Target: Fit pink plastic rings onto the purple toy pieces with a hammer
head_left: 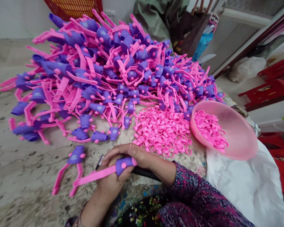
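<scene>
While the left hand (110, 182) is closed around one purple-and-pink part (120, 167), the right hand (136, 152) arches half-curled at its pink end, grip unclear. Part located above the table (35, 167), near loose pink rings (162, 130).

A small workshop, or a room used as one.
The pink bowl (241, 135) holds small pink rings (209, 129) in bulk; a loose pile of matching rings (163, 132) lies just left of it, and behind and left of it rises a great heap of repeated purple-and-pink plastic pieces (126, 41). The stained, worn tabletop (16, 167) stretches left of the bowl, red crates (272, 93) stand to its right.
</scene>
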Demonstrator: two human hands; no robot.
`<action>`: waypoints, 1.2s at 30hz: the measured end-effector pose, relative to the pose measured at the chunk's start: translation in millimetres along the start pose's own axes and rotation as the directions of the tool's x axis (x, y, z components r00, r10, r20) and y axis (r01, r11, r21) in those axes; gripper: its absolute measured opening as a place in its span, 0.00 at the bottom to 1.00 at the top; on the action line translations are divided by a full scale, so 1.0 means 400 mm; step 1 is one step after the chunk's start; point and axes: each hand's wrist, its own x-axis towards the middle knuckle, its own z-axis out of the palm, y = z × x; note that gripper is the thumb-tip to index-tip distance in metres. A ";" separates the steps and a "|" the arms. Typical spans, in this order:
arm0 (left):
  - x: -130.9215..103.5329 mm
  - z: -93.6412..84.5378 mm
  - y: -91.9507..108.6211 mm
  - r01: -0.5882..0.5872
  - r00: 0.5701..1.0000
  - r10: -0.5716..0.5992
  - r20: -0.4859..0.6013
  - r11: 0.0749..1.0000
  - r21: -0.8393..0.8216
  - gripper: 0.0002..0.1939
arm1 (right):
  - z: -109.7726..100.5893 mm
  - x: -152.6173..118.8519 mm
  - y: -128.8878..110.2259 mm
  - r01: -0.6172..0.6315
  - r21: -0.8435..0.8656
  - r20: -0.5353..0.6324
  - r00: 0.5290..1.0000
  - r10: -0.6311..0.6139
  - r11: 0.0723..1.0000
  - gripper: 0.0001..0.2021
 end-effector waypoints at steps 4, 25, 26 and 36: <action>0.005 -0.001 0.006 -0.013 1.000 0.013 -0.011 1.000 0.006 0.16 | 0.013 -0.005 -0.006 -0.020 0.007 -0.061 0.998 0.021 1.000 0.40; 0.012 0.008 0.015 -0.015 0.998 0.016 -0.058 1.000 0.017 0.11 | 0.018 0.001 0.026 -0.030 0.139 -0.163 0.985 0.053 0.990 0.41; 0.012 0.010 0.015 -0.009 0.998 0.010 -0.059 1.000 0.006 0.11 | 0.019 0.000 0.024 -0.035 0.146 -0.163 0.985 0.059 0.989 0.41; 0.012 0.011 0.004 0.050 0.998 -0.052 -0.021 0.994 -0.096 0.15 | 0.011 0.001 0.019 -0.138 0.128 -0.114 0.982 0.153 0.982 0.46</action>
